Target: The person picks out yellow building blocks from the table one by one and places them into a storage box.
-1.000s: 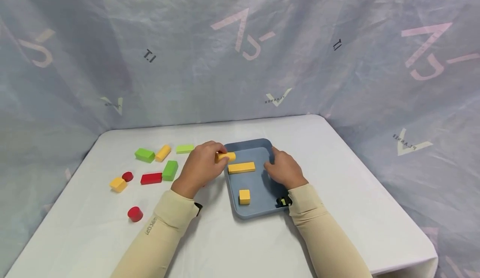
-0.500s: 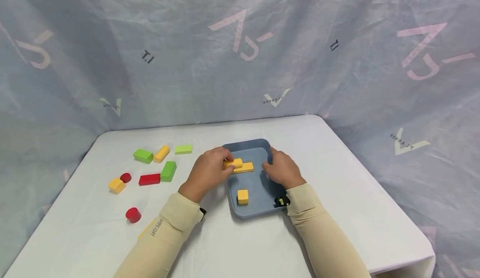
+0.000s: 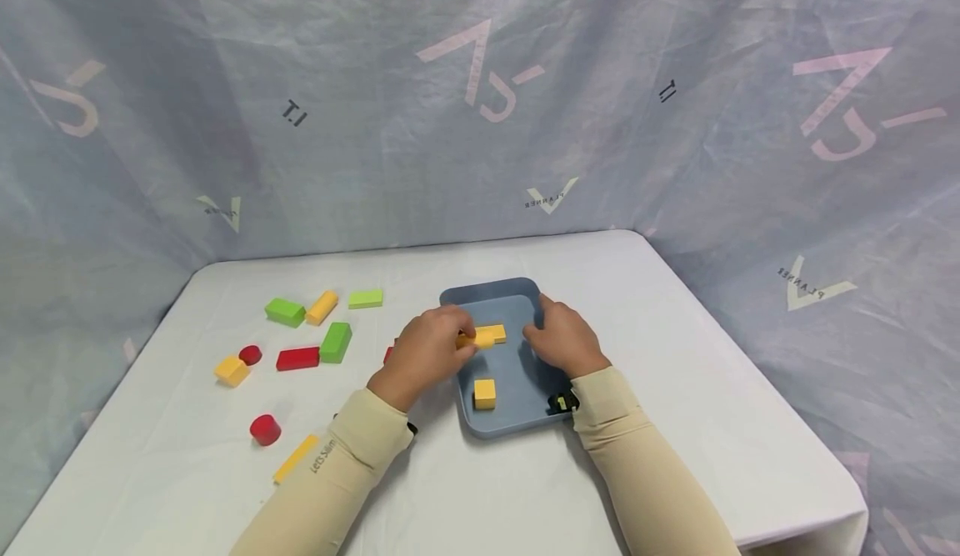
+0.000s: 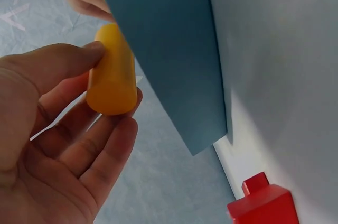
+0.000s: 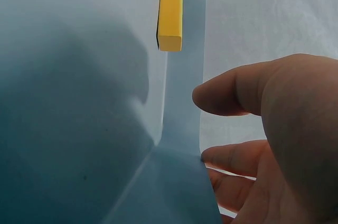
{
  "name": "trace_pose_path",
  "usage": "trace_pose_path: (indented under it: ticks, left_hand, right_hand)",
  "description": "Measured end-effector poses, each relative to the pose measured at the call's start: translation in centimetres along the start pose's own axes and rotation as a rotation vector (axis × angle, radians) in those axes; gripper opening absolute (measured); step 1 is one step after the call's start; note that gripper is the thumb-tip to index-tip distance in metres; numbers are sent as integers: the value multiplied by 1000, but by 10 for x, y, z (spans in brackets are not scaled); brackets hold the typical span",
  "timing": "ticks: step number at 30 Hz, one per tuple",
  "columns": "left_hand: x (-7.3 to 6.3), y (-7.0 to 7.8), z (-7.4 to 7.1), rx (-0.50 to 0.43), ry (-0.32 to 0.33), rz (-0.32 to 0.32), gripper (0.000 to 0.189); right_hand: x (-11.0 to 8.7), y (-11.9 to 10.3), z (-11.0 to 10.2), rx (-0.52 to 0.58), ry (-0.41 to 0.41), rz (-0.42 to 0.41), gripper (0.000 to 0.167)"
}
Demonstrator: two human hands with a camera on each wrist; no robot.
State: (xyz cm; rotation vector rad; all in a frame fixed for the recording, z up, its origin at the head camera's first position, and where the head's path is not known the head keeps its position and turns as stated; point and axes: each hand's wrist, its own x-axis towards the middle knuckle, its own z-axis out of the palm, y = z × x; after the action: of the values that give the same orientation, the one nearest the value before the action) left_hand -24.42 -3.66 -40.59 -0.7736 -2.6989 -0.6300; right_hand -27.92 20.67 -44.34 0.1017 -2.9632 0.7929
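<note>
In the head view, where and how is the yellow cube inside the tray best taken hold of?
I would take the yellow cube from above, pinching its near and far faces. It sits flat on the floor of the blue-grey tray, close to the left wall, so that side seems to leave little finger room; its flat faces should suit a pinch.

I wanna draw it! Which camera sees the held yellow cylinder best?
Left wrist: the yellow cylinder is big there. Head shows it small, partly behind the left hand; right wrist, only one cropped end.
</note>
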Motion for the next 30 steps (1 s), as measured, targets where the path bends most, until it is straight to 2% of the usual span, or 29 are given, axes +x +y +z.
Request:
trace_pose_path:
  ticks: [12,18,30]
  left_hand:
    - [0,3,6,-1,-53,-22,9]
    - [1,3,8,4,-83,-50,22]
    - [0,1,14,7,-90,-25,22]
  right_hand:
    - [0,-1,-2,-6,-10,-2,73]
    - [-2,-3,-2,-12,-9,0,72]
    - [-3,-3,-3,-21,-11,7,72]
